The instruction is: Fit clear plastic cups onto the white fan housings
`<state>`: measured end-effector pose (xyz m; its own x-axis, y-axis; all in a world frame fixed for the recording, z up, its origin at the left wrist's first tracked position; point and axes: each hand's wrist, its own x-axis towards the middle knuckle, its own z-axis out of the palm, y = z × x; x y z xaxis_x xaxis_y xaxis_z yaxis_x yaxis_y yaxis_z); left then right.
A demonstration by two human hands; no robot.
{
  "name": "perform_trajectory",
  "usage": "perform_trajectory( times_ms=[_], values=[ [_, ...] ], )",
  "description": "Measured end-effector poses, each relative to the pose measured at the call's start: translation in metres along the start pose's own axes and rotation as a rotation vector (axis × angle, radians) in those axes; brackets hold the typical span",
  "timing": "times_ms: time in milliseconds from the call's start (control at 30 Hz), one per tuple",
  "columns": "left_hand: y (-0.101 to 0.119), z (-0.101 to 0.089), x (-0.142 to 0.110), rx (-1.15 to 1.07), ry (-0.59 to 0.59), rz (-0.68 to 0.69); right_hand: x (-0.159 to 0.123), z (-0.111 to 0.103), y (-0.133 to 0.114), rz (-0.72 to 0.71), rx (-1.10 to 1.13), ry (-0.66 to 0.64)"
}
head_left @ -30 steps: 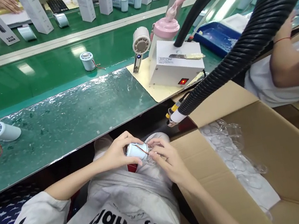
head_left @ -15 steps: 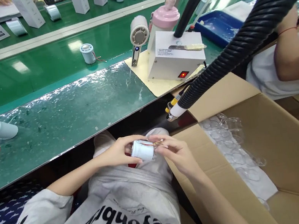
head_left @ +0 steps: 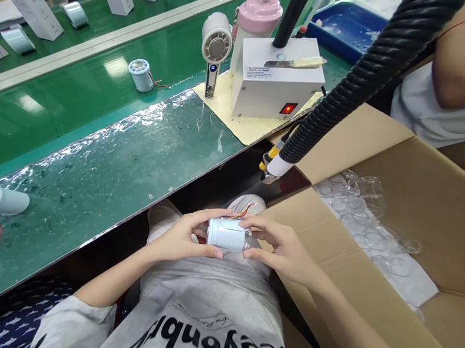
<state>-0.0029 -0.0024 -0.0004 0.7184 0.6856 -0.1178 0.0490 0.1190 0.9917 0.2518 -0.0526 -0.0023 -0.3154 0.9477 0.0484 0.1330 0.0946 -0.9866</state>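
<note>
One hose (head_left: 384, 62) (black, ribbed) partly covers the blue tray (head_left: 340, 35).

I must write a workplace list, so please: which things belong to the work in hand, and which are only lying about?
Likely in the work:
pale cylinder, held by left hand and right hand
its coloured wires
clear plastic pieces in the open carton
similar cylinder on the bench

Probably just lying about:
pink-lidded bottle
flat-bladed tool on the white machine
handheld fan
</note>
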Motion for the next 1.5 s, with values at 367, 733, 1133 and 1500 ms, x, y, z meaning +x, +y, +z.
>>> perform_trajectory(
  times_ms=[367,733,1133,1500],
  values=[
    [0.004,-0.001,-0.002,0.126,-0.014,0.097,0.001,0.004,-0.002,0.199,0.247,-0.025],
    [0.004,0.0,-0.003,0.145,-0.024,0.132,0.0,0.007,0.004,0.269,0.315,-0.01],
    [0.004,-0.002,-0.004,0.173,-0.053,0.14,0.006,0.017,0.004,0.487,0.518,-0.035],
    [0.002,-0.002,-0.005,0.212,-0.065,0.232,0.007,0.026,0.003,0.601,0.608,-0.078]
  ],
)
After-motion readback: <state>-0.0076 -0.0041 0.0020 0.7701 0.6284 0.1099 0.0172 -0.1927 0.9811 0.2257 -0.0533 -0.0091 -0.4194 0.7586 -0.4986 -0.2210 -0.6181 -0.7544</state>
